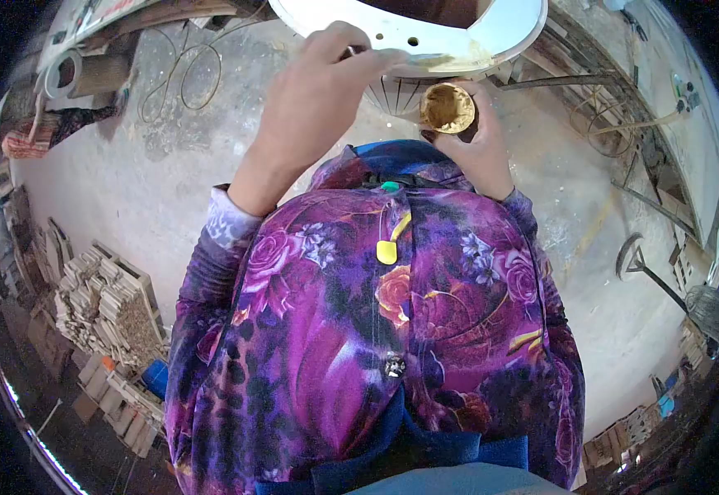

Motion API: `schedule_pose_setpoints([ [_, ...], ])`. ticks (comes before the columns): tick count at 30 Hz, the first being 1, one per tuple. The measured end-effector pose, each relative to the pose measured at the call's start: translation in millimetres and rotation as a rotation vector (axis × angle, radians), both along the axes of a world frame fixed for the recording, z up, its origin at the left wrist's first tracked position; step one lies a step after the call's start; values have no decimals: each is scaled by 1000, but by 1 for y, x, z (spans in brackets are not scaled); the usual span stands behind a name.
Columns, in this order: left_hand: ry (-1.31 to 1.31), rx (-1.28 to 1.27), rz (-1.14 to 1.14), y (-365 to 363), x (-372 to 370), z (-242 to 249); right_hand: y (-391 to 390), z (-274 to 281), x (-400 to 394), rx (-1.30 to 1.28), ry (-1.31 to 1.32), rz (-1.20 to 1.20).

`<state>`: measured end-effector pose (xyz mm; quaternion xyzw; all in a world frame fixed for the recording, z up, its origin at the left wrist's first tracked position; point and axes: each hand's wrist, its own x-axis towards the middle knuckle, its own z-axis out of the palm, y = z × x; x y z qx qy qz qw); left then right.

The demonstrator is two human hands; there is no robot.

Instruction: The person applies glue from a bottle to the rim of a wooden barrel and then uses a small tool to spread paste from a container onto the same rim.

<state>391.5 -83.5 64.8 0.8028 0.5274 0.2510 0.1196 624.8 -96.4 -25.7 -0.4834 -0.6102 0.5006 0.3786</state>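
Note:
A white rounded piece (318, 18) with a wide opening and two small holes in its rim is at the top of the view. My left hand (318, 91) is closed, its fingertips pinching a thin spatula-like tool (425, 59) against the rim, beside a yellowish smear. Most of the tool is hidden by the fingers. Just below the rim, my right hand (483, 144) is wrapped around a small round tub (448, 108) of tan paste, its mouth tilted towards me. Paste coats the tub's inner wall.
Stacked wood pieces (108, 305) lie at lower left. A roll (64, 74) and a looped hose (182, 78) are at upper left. At right, a long-handled tool (664, 285) lies on the pale floor (615, 346), near a wooden frame edge (664, 177).

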Motion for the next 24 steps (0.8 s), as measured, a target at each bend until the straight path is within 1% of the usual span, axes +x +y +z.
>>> schedule_pose_setpoints([
  [2,95,84,-50,-1,4,-6,0,1,0,-24,11,6],
  [3,95,86,-52,-2,3,-4,0,-1,-1,-13,4,-6],
  [5,-14,-146,-102,-5,-1,4,-2,-5,-1,-4,-2,-18],
  [9,-50,-70,-49,-2,-18,7,-1,-5,0,10,-25,-24],
  [11,106,23,57,-5,-22,0,-1,-4,1,27,-53,-18],
  [12,104,23,59,-7,-20,3,-1,-5,1,22,-54,-13],
  [14,85,-44,-38,-13,-15,10,-1,-6,1,18,-53,-5],
  [15,85,-44,-35,-13,-16,10,-1,-6,2,4,-22,-7],
  [17,-119,-162,-86,-9,-18,8,-1,-7,2,-8,9,-8],
  [18,-119,-162,-86,-7,-20,6,-1,-8,2,23,-11,-17],
  [20,-87,-28,-60,-3,-23,0,-2,-8,2,54,-32,-26],
  [21,-88,-28,-59,-3,-24,-3,-1,-5,2,51,-43,-27],
  [23,101,93,-59,-2,-27,-8,-1,-3,1,47,-53,-28],
  [24,102,92,-61,0,-31,-7,0,-3,1,39,-56,-25],
])
